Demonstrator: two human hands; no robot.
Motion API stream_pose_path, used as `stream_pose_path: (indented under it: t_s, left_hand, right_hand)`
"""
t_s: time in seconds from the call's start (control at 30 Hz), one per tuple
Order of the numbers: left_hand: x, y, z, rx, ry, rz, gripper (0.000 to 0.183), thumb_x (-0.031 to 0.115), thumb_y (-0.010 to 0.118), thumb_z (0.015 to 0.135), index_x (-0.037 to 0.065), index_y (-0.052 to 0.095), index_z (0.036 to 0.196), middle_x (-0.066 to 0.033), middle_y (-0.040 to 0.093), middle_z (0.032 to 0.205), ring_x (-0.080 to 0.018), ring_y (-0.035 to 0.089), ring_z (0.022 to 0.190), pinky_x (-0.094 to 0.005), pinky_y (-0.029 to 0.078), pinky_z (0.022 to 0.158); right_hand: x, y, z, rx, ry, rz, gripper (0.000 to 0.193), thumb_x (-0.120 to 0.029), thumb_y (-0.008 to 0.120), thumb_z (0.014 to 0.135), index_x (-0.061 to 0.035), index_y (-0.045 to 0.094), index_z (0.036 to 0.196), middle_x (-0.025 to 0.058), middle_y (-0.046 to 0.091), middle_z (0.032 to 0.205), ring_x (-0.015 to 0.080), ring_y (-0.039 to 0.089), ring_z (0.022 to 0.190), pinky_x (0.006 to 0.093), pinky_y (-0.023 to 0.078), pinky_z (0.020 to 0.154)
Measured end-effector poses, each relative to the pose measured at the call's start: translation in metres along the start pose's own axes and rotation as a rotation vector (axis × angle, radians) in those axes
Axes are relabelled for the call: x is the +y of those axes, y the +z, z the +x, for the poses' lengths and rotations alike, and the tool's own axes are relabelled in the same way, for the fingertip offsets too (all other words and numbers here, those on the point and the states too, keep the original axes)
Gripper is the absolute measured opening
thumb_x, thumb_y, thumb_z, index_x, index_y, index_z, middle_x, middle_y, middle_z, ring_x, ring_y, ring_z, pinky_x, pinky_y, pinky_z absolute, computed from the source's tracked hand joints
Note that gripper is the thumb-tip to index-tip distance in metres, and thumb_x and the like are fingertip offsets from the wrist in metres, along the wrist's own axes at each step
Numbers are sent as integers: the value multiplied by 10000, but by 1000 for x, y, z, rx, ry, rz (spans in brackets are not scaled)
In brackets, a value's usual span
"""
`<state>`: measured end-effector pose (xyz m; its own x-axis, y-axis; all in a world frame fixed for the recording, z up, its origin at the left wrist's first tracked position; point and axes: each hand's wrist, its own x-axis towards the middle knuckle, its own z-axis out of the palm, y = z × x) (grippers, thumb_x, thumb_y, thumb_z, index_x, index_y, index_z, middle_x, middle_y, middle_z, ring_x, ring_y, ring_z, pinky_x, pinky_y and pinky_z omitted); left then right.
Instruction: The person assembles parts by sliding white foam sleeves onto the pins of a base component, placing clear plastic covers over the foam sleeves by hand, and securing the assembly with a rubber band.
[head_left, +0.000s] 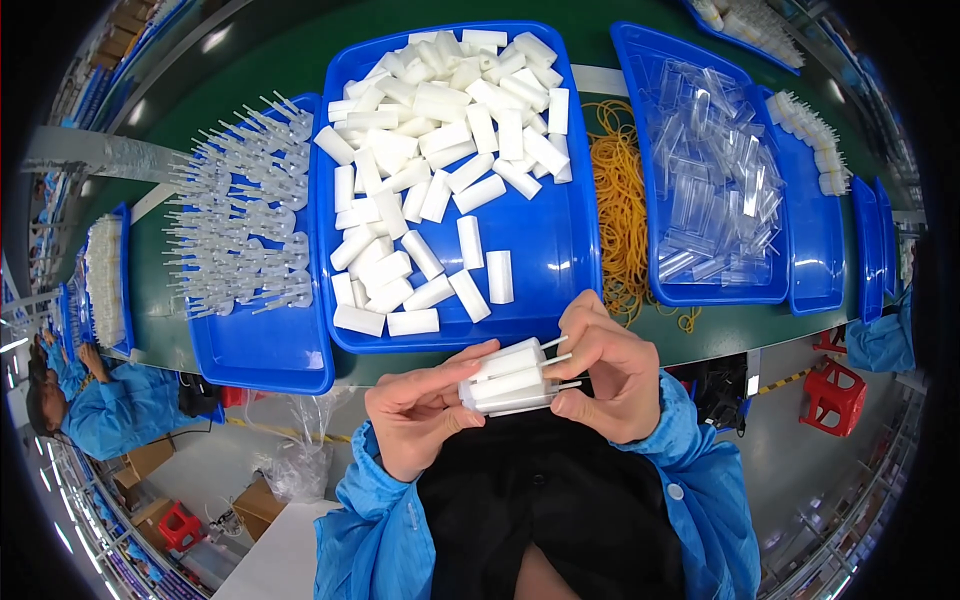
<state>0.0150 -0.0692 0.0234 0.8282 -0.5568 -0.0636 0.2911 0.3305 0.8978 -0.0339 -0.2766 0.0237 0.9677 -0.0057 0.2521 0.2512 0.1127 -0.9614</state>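
Note:
Both hands hold a small bundle of white cylinders (pixel 515 378) in front of my body, just off the near edge of the blue trays. Thin white stems (pixel 565 386) stick out of its right end. My left hand (pixel 420 408) is closed round the left end, where a clear plastic part shows. At the right end, my right hand (pixel 618 372) has its thumb and fingers bent against the stems and the bundle's edge. Beyond the hands lies a blue tray (pixel 540 270) heaped with loose white cylinders (pixel 430 120).
Left, a blue tray (pixel 260 350) bears rows of translucent stemmed pieces (pixel 245 215). Yellow rubber bands (pixel 620 200) lie right of the middle tray, beside a tray of clear plastic pieces (pixel 710 170). A red stool (pixel 832 398) stands at right; a co-worker in blue (pixel 125 405) sits at left.

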Motion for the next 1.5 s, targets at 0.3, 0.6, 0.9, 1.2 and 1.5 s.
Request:
stream_pose_path:
  t_s: [0.3, 0.6, 0.9, 1.2, 1.5]
  left_hand:
    - [-4, 1, 4, 20, -42, -3, 409, -153, 672, 664, -93, 586, 1059, -300, 556, 1112, -366, 523, 1108, -398, 511, 858]
    - [-10, -12, 5, 108, -73, -112, 503, -23, 719, 665, -77, 521, 1124, -291, 556, 1130, -360, 498, 1151, -428, 399, 966]
    - [-9, -3, 20, 23, -150, -133, 454, 91, 710, 734, -35, 506, 1119, -228, 607, 1065, -393, 482, 1156, -440, 383, 968]
    - [-10, -4, 21, -19, -160, -207, 322, 37, 612, 810, -28, 469, 1091, -253, 596, 1060, -414, 499, 1126, -447, 454, 905]
    - [-6, -4, 14, -49, -167, -238, 353, -41, 673, 730, -9, 479, 1024, -355, 483, 1164, -372, 533, 1093, -403, 550, 772]
  right_hand:
    - [2, -7, 1, 22, -18, -114, 182, -48, 734, 705, -40, 613, 841, 60, 537, 786, 196, 456, 748, 306, 338, 684]
    - [-37, -81, -10, 294, 45, -1290, 211, -45, 641, 728, -60, 613, 936, 70, 590, 949, 267, 508, 906, 354, 352, 767]
    - [-32, -101, -29, 70, 305, -1426, 277, -123, 638, 770, -70, 586, 1038, 54, 553, 983, 260, 471, 976, 385, 313, 775]
    - [-32, -108, -17, 78, 103, -1311, 335, -6, 641, 709, -42, 599, 1040, 58, 549, 821, 239, 493, 823, 333, 340, 716]
    - [-15, -49, -24, 557, -142, -576, 269, -279, 579, 871, -24, 607, 790, 27, 512, 522, 101, 462, 425, 216, 361, 430]
